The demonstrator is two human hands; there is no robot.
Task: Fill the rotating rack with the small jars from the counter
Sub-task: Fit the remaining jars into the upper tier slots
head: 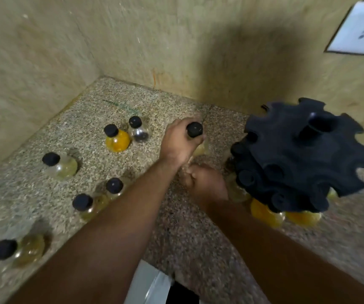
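- left hand (180, 143) is out over the middle of the speckled counter (71, 132), fingers curled tight around the neck of a small jar (194, 129); its black cap pokes up above the fist and a bit of pale glass shows below the fingers.
- right hand (207, 183) sits just nearer the camera, closed into a loose fist right beside the rack; blur and the angle hide the palm, so i cannot tell whether it has anything in it.
- the rotating rack (304, 159) stands at the right of the counter, black, with a scalloped top disc and a centre post; black caps line its lower tier on the side facing the hands.
- orange-filled jars (266, 212) hang under the rack's near edge, with more yellow glass showing beside them.
- on the counter to the left, loose jars stand well apart from the rack: an orange jar (117, 140) touching a clear jar (139, 132) towards the far corner.
- a pale yellow jar (63, 165) stands alone further left.
- two more jars (102, 196) stand close together just beside the left forearm, partly hidden by it.
- one amber jar (23, 249) is at the near left edge, smeared by motion blur.
- the tan wall (176, 40) wraps the corner behind, with a white socket plate (361, 31) at upper right.
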